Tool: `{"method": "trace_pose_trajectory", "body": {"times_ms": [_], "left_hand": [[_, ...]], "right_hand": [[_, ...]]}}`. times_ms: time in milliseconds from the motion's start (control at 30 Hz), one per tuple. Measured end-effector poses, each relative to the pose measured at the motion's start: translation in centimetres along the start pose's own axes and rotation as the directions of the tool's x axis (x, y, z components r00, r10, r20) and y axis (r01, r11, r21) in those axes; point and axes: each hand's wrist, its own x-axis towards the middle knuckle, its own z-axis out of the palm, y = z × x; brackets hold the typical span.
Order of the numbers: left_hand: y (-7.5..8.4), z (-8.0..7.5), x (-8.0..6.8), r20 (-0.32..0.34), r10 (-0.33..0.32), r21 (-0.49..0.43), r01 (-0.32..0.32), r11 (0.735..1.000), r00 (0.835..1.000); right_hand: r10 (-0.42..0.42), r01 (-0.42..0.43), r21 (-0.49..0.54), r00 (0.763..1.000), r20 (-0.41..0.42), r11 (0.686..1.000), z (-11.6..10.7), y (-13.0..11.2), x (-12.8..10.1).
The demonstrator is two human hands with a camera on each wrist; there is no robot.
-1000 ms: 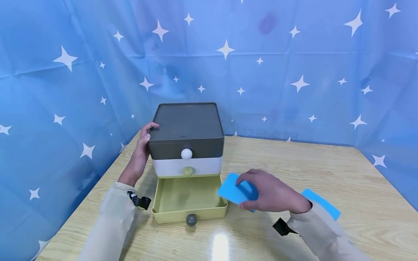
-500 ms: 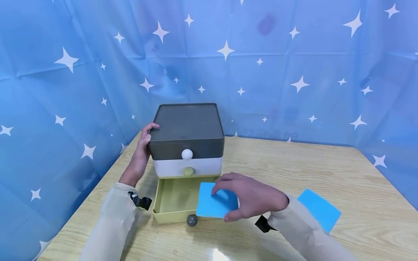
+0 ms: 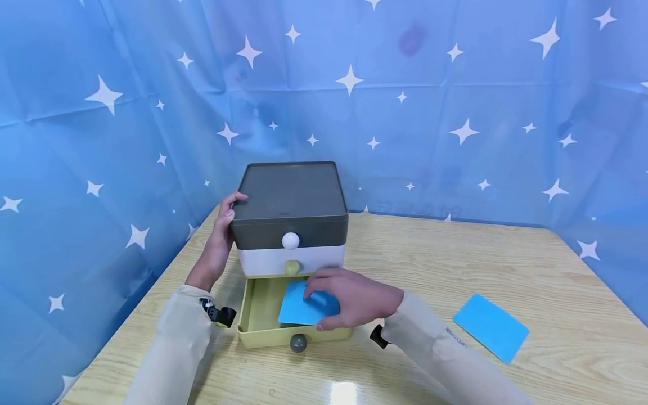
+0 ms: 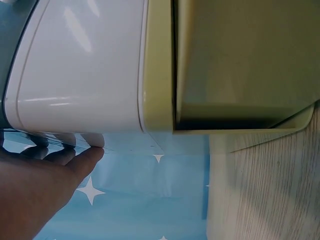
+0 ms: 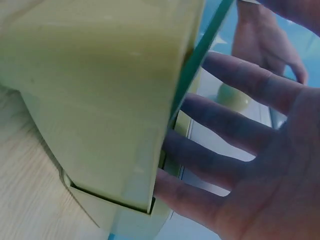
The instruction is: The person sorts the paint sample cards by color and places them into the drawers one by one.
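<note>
Blue flat card (image 3: 302,309) is gripped by the right hand (image 3: 354,298) over the open yellow-green plastic drawer (image 3: 263,332); it should be lowered flat while the left hand (image 3: 220,239), fingers curled, steadies the grey-topped drawer box (image 3: 289,197).

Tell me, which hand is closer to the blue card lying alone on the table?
The right hand, over the open drawer, is closer to the lone blue card. The left hand grips the drawer box, farther away.
</note>
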Motion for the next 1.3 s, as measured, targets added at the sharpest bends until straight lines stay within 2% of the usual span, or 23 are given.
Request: {"method": "trace_pose_trajectory", "body": {"times_ms": [300,433,567,800,967,1033,1133,1300], "left_hand": [[0.0,0.0,0.0,0.001,-0.001,0.004,0.001,1.0,1.0],[-0.1,0.1,-0.1,0.004,0.002,0.0,-0.002,1.0,1.0],[-0.1,0.1,-0.1,0.005,0.001,-0.011,-0.001,1.0,1.0],[-0.1,0.1,0.0,-0.001,0.012,-0.018,-0.012,1.0,1.0],[-0.1,0.1,0.0,-0.001,0.013,-0.014,-0.013,1.0,1.0],[0.0,0.1,-0.1,-0.002,0.011,-0.006,-0.011,1.0,1.0],[0.0,0.1,-0.1,-0.001,0.009,0.004,-0.009,1.0,1.0],[0.1,0.2,-0.1,-0.003,0.007,0.004,-0.007,1.0,1.0]], "right_hand": [[0.002,-0.003,-0.08,1.0,-0.014,0.997,0.7,-0.4,0.7],[0.021,-0.021,-0.071,1.0,-0.003,0.997,1.0,-0.3,0.5],[-0.001,0.001,-0.065,1.0,0.001,0.998,1.3,-0.1,0.2],[-0.039,0.037,-0.071,0.998,-0.038,0.997,0.6,-0.2,-1.1],[-0.034,0.028,-0.066,0.996,-0.087,0.997,-0.6,0.2,-3.7],[-0.007,-0.001,-0.072,0.993,-0.115,0.997,-1.3,0.6,-5.3],[0.052,-0.071,-0.113,0.985,-0.164,0.991,-2.5,1.3,-8.2],[0.163,-0.206,-0.191,0.962,-0.218,0.96,-4.3,2.9,-13.9]]}}
